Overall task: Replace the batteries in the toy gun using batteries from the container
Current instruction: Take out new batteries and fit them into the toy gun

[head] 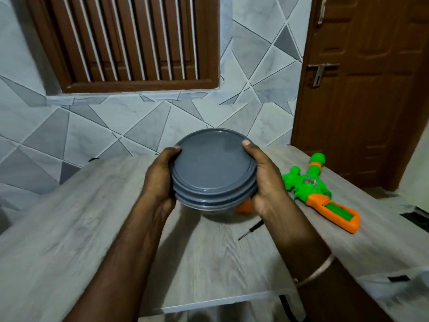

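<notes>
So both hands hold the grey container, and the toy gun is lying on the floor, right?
No. The head view shows the left hand and right hand holding the grey container, but the toy gun lies on the table, not the floor.
</notes>
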### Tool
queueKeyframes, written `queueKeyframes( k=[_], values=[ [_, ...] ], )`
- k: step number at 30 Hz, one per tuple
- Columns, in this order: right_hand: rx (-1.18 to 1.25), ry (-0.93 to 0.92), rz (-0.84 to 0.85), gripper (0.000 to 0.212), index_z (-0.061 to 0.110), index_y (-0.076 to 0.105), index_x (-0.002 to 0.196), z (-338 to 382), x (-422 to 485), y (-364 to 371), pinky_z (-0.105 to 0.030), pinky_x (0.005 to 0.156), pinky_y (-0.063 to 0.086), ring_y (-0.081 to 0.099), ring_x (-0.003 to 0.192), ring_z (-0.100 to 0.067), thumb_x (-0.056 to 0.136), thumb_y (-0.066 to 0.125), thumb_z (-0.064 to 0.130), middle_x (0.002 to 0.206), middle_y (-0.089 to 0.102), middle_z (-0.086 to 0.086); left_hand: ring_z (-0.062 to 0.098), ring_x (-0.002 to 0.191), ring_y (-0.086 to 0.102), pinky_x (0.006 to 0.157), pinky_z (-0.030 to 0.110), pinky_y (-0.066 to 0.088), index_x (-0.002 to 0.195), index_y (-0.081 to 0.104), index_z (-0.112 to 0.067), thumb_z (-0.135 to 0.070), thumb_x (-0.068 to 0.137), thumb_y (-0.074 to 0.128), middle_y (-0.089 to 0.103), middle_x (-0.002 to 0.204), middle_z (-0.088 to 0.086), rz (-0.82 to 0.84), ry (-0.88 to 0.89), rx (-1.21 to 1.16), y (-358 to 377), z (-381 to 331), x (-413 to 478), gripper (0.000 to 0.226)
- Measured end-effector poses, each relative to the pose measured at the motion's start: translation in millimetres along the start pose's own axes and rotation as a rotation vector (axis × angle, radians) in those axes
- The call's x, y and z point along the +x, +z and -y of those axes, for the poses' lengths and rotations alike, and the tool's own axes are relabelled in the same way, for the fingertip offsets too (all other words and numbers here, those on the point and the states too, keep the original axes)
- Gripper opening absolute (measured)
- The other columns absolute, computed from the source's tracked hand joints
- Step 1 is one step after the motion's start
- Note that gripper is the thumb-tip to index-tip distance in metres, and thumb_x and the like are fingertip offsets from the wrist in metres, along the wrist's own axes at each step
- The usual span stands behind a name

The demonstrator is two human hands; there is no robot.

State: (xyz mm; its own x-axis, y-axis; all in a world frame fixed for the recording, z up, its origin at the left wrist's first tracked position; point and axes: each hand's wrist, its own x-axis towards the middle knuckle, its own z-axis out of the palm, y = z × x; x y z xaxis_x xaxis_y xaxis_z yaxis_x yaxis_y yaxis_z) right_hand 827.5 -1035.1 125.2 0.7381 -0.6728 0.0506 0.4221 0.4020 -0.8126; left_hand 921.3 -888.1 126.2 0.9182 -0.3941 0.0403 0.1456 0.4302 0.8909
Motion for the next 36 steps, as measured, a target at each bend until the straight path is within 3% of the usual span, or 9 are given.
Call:
queueKeyframes(
  k=[5, 8, 10, 12, 16, 20, 25, 33, 36],
  values=[
    [-0.162, 0.074, 0.085, 0.027, 0.015, 0.071, 0.094, -14, 31, 51, -0.024, 0.067, 0.051, 0.067, 0.081, -0.017, 0.09, 0.065, 0.041, 0.084, 0.073, -0.001, 0.028, 0.091, 0.069, 0.07, 0.032, 0.057, 0.103, 0.069, -0.013, -0.027, 0.09, 0.063, 0.074, 0.107, 0.011, -0.27, 0.107, -0.119, -48, -22, 51, 0.021],
    [-0.213, 0.186, 0.143, 0.021, 0.022, 0.062, 0.094, -42, 54, 80, -0.031, 0.081, 0.046, 0.054, 0.079, -0.014, 0.09, 0.062, 0.043, 0.092, 0.056, -0.002, 0.027, 0.083, 0.07, 0.064, 0.03, 0.053, 0.088, 0.068, -0.014, -0.029, 0.088, 0.065, 0.075, 0.099, 0.007, -0.49, 0.166, -0.132, -79, -36, 80, 0.015],
    [-0.247, 0.267, 0.205, 0.031, 0.018, 0.063, 0.117, -67, 69, 102, -0.033, 0.091, 0.042, 0.054, 0.089, -0.016, 0.094, 0.058, 0.038, 0.111, 0.058, -0.006, 0.025, 0.076, 0.069, 0.061, 0.031, 0.051, 0.083, 0.065, -0.015, -0.029, 0.09, 0.065, 0.072, 0.092, 0.006, -0.625, 0.213, -0.107, -100, -43, 99, 0.016],
    [-0.249, 0.31, 0.239, 0.038, 0.017, 0.061, 0.129, -89, 77, 121, -0.033, 0.092, 0.04, 0.053, 0.108, -0.022, 0.095, 0.057, 0.034, 0.129, 0.056, -0.009, 0.029, 0.085, 0.073, 0.058, 0.03, 0.051, 0.088, 0.068, -0.016, -0.033, 0.088, 0.064, 0.075, 0.098, 0.009, -0.69, 0.23, -0.081, -121, -44, 118, 0.018],
    [-0.202, 0.388, 0.319, 0.037, 0.009, 0.063, 0.129, -135, 105, 164, -0.036, 0.092, 0.051, 0.06, 0.106, -0.022, 0.096, 0.054, 0.024, 0.127, 0.065, -0.009, 0.025, 0.079, 0.07, 0.052, 0.028, 0.053, 0.108, 0.069, -0.011, -0.039, 0.089, 0.062, 0.074, 0.101, 0.008, -0.74, 0.208, -0.025, -163, -46, 162, 0.034],
    [-0.18, 0.448, 0.332, 0.039, 0.009, 0.061, 0.131, -175, 134, 194, -0.04, 0.11, 0.044, 0.059, 0.123, -0.025, 0.095, 0.055, 0.023, 0.13, 0.065, -0.009, 0.03, 0.09, 0.065, 0.072, 0.037, 0.055, 0.125, 0.064, -0.009, -0.037, 0.097, 0.056, 0.068, 0.11, 0.012, -0.771, 0.179, 0.13, -193, -41, 200, 0.04],
    [-0.185, 0.415, 0.292, 0.014, 0.018, 0.068, 0.101, -211, 161, 207, -0.025, 0.075, 0.045, 0.061, 0.097, -0.016, 0.09, 0.061, 0.025, 0.104, 0.068, 0.0, 0.039, 0.121, 0.059, 0.104, 0.048, 0.049, 0.138, 0.054, -0.002, -0.051, 0.097, 0.049, 0.06, 0.137, 0.019, -0.834, 0.093, 0.397, -223, -28, 234, 0.064],
    [-0.182, 0.318, 0.265, 0.021, 0.011, 0.065, 0.113, -225, 165, 210, -0.021, 0.064, 0.045, 0.061, 0.083, -0.008, 0.092, 0.062, 0.017, 0.106, 0.068, -0.003, 0.04, 0.123, 0.057, 0.107, 0.05, 0.046, 0.138, 0.051, -0.008, -0.059, 0.082, 0.039, 0.059, 0.137, 0.018, -0.89, 0.054, 0.551, -239, -22, 254, 0.077],
    [-0.174, 0.315, 0.259, 0.021, 0.013, 0.066, 0.111, -224, 159, 209, -0.022, 0.068, 0.045, 0.062, 0.087, -0.01, 0.091, 0.063, 0.017, 0.106, 0.069, -0.003, 0.041, 0.13, 0.051, 0.111, 0.052, 0.042, 0.143, 0.046, -0.007, -0.058, 0.094, 0.045, 0.052, 0.144, 0.02, -0.909, 0.051, 0.608, -230, -24, 243, 0.071]
  ],
)
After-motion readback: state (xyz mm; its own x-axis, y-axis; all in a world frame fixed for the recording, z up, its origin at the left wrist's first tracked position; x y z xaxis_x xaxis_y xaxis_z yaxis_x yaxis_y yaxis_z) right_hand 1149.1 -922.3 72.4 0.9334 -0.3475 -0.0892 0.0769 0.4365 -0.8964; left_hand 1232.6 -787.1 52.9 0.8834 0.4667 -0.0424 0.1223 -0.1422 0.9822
